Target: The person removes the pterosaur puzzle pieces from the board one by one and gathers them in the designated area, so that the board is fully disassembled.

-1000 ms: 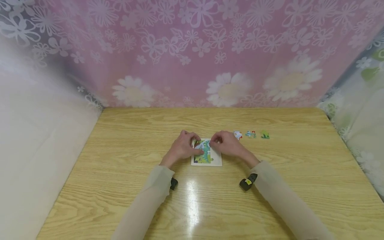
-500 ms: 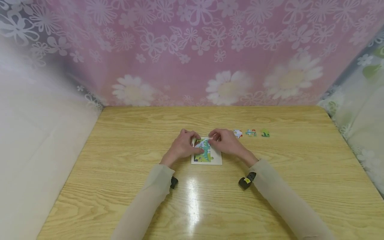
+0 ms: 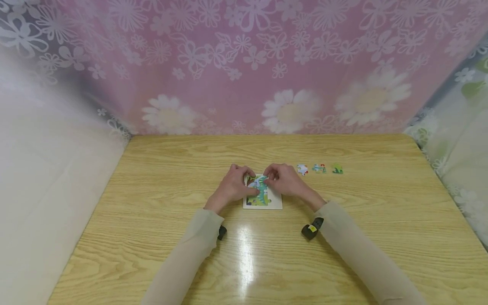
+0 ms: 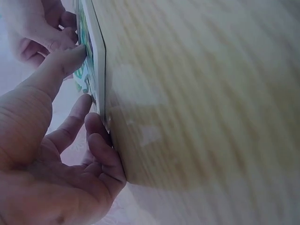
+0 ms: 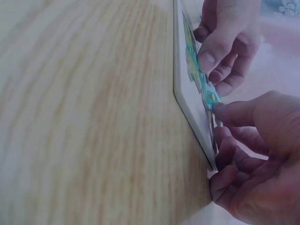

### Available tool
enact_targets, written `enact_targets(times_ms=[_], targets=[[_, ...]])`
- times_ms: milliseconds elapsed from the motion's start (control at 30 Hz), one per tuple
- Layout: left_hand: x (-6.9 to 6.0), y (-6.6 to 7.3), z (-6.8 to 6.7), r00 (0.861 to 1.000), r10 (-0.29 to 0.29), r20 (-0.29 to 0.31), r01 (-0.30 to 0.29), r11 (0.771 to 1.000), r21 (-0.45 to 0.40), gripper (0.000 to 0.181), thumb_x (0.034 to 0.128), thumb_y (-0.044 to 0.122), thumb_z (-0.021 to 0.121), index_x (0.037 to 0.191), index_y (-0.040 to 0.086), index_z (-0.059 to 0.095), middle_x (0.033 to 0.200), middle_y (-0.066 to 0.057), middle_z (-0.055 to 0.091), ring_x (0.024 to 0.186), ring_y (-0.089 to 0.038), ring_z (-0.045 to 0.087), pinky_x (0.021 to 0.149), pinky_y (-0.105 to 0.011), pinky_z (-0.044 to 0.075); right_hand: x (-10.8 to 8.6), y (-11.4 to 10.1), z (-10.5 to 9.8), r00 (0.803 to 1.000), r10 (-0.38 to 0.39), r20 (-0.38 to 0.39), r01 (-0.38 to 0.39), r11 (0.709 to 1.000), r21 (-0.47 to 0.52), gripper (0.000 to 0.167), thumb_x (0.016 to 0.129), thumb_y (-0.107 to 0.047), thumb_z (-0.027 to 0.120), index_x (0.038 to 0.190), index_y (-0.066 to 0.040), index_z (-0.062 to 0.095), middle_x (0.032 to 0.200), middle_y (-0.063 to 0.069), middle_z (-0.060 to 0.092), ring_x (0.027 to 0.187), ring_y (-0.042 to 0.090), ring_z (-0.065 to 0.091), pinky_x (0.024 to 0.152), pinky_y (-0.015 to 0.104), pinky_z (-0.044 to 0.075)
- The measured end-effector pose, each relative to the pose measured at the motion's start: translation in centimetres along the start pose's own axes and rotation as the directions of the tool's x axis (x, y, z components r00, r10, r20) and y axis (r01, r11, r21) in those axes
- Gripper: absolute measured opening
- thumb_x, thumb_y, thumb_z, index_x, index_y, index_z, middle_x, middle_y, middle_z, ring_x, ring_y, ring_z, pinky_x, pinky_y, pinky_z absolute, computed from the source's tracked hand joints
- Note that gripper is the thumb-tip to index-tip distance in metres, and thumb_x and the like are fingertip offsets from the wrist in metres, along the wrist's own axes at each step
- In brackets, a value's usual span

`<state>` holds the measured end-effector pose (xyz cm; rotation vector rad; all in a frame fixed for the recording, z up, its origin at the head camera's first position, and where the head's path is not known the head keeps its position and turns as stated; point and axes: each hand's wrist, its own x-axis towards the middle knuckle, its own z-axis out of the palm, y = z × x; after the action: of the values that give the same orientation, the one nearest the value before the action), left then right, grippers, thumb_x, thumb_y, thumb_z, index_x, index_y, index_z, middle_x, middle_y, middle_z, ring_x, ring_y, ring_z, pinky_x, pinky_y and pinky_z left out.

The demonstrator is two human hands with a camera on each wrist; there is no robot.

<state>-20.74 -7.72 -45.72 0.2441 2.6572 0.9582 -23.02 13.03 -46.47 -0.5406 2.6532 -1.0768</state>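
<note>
A white puzzle board (image 3: 275, 204) lies on the table, its left part covered by joined green and teal pieces (image 3: 262, 195). My left hand (image 3: 231, 186) presses its thumb on these pieces, with the other fingers curved at the board's upper left. In the left wrist view the left thumb (image 4: 70, 58) rests on the picture. At the board's top my right hand (image 3: 286, 180) pinches a teal piece (image 5: 212, 97) between thumb and fingers; the fingers hide part of it. The white board surface (image 5: 187, 101) shows beside the pieces.
Three loose puzzle pieces lie in a row to the right of the board: a white and red one (image 3: 302, 169), a blue and red one (image 3: 319, 168) and a green one (image 3: 337, 168). A pink flowered curtain (image 3: 228, 84) hangs behind the wooden table (image 3: 171, 169).
My right hand has shifted slightly left along the board's top, and its piece lies closer to the joined ones. The left hand has stayed in place.
</note>
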Motion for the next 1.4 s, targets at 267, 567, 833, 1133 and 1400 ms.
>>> enact_targets(times_ms=[267, 567, 833, 1133, 1400], targets=[[0.0, 0.1, 0.0, 1.000, 0.000, 0.001, 0.000, 1.000, -0.007, 0.047, 0.0843, 0.036, 0.084, 0.124, 0.020, 0.064, 0.119, -0.008, 0.046, 0.091, -0.023, 0.048, 0.079, -0.035, 0.042, 0.0, 0.1, -0.1, 1.000, -0.028, 0.004, 0.028, 0.999, 0.022, 0.010, 0.095, -0.012, 0.070, 0.105, -0.009, 0.067, 0.092, 0.010, 0.070, 0.079, 0.019, 0.061, 0.070, 0.030, 0.046], [-0.3, 0.4, -0.2, 1.000, -0.011, 0.015, 0.011, 1.000, -0.026, 0.048, 0.0844, 0.034, 0.085, 0.125, 0.018, 0.064, 0.120, -0.009, 0.045, 0.091, -0.023, 0.049, 0.080, -0.035, 0.042, -0.1, 0.2, -0.3, 1.000, 0.002, 0.004, -0.002, 0.998, 0.058, 0.011, 0.096, -0.014, 0.066, 0.106, -0.011, 0.071, 0.092, 0.007, 0.073, 0.080, 0.017, 0.064, 0.072, 0.031, 0.048], [-0.2, -0.4, -0.1, 0.999, 0.041, 0.010, -0.041, 0.999, -0.031, 0.046, 0.0861, 0.035, 0.083, 0.124, 0.018, 0.063, 0.115, -0.008, 0.046, 0.089, -0.021, 0.048, 0.078, -0.034, 0.041, -1.5, 1.6, -1.7, 0.999, 0.014, -0.029, -0.009, 0.986, 0.167, 0.014, 0.098, -0.017, 0.067, 0.110, -0.011, 0.072, 0.097, 0.008, 0.074, 0.083, 0.017, 0.065, 0.075, 0.031, 0.051], [-0.5, -1.1, 0.0, 0.993, 0.120, -0.012, -0.121, 0.991, -0.058, 0.044, 0.0896, 0.032, 0.081, 0.127, 0.016, 0.065, 0.111, -0.007, 0.047, 0.089, -0.019, 0.044, 0.081, -0.035, 0.040, -3.8, 3.7, -4.0, 0.995, 0.071, -0.071, -0.060, 0.987, 0.147, 0.017, 0.099, -0.020, 0.067, 0.112, -0.009, 0.071, 0.099, 0.011, 0.072, 0.083, 0.021, 0.064, 0.074, 0.031, 0.051], [-1.9, -0.5, -0.1, 0.991, 0.134, 0.005, -0.133, 0.989, -0.067, 0.043, 0.0888, 0.033, 0.081, 0.124, 0.013, 0.067, 0.117, -0.011, 0.047, 0.099, -0.022, 0.042, 0.082, -0.036, 0.041, -5.4, 5.7, -5.2, 0.992, 0.062, -0.105, -0.048, 0.990, 0.130, 0.018, 0.099, -0.020, 0.068, 0.111, -0.007, 0.071, 0.096, 0.012, 0.073, 0.081, 0.017, 0.065, 0.070, 0.025, 0.051]])
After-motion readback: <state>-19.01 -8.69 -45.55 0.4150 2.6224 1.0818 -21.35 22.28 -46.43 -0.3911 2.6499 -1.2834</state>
